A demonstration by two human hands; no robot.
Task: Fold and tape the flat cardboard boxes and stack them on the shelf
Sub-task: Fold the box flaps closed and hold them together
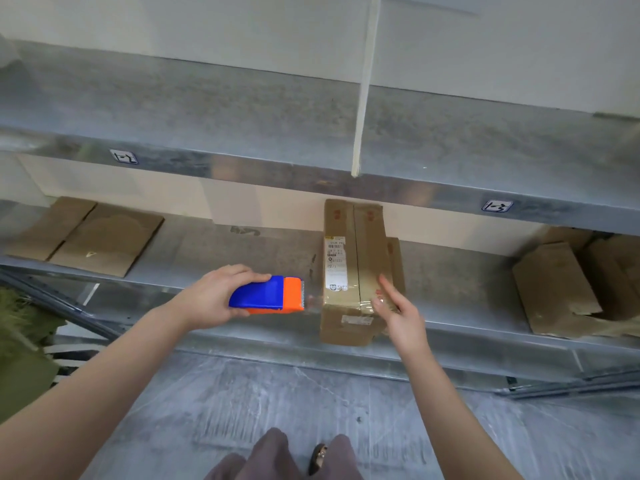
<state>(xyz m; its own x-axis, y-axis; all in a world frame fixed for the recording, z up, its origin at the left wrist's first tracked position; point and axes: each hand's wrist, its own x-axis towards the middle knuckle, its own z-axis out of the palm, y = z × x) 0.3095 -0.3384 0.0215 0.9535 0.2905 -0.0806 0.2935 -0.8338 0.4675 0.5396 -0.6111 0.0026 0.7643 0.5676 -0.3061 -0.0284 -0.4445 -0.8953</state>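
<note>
A folded cardboard box (353,251) with a white label lies on the lower metal shelf (221,268), its near end over the shelf's front edge. My left hand (214,292) grips a blue and orange tape dispenser (266,295) just left of the box. A strip of clear tape runs from the dispenser across the box's near end. My right hand (398,306) presses flat, fingers spread, on the tape at the box's right side. A second box (396,261) peeks out behind the first.
Flat cardboard sheets (86,235) lie at the left of the lower shelf. Crumpled, partly folded boxes (568,282) sit at its right. The upper shelf (242,112) has a white upright post (363,98). My legs and a sandal (320,455) show over the grey floor.
</note>
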